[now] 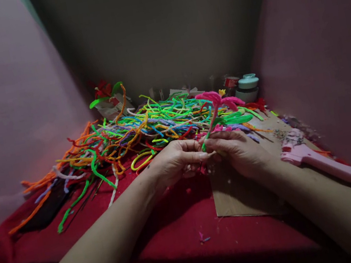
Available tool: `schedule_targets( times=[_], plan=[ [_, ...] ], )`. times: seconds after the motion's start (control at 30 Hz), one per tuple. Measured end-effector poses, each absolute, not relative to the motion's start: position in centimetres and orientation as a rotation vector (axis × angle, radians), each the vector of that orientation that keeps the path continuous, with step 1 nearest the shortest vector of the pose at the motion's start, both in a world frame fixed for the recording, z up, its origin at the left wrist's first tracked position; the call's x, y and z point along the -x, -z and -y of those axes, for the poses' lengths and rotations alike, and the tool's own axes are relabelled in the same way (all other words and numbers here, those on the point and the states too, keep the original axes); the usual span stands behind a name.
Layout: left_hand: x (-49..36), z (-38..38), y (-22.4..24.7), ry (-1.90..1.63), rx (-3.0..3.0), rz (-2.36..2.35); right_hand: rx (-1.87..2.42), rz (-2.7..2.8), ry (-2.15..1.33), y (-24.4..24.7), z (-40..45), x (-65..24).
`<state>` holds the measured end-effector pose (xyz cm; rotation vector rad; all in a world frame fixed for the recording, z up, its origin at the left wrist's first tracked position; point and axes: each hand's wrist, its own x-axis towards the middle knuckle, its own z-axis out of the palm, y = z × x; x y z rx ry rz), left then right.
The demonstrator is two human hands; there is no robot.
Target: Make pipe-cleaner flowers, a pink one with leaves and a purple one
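A pipe-cleaner flower point(214, 102) with pink petals, a yellow tip and green leaves stands upright between my hands. My right hand point(237, 145) pinches its stem low down, thumb against fingers. Close on the other side, my left hand point(182, 157) has its thumb and fingertips pressed together at the bottom of the green stem; the fingertips of both hands nearly meet there. Just behind my hands spreads a large tangled heap of coloured pipe cleaners point(160, 123), in green, orange, blue, red and white.
A red cloth point(173, 236) covers the table. Under my right hand lies a cardboard sheet point(242, 199). A pink-handled tool point(326, 161) rests at the right, its head littered with scraps. At the back stands a jar with a light-blue lid point(248, 81). Pink walls flank both sides.
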<state>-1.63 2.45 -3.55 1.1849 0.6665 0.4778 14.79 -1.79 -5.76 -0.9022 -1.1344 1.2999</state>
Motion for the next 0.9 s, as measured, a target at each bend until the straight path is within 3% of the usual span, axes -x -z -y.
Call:
schedule_targets(
  times=[0.3,0.53,0.73,0.9],
  plan=[
    [0.6,-1.2,3.6,-0.775,-1.661,-0.903,1.001,1.147,-1.173,5.7,1.8,-15.0],
    [0.5,-0.8,5.4,-1.097,-2.431,-0.939,1.035,1.109,-1.167,5.8,2.0,-14.4],
    [0.6,-1.0,6.2,-1.048,-3.128,-1.103,1.095,1.047,-1.138,6.5,1.7,-14.3],
    [0.6,-1.2,6.1,-1.064,-3.239,-1.081,1.112,1.066,-1.104,6.1,1.9,-14.3]
  ],
)
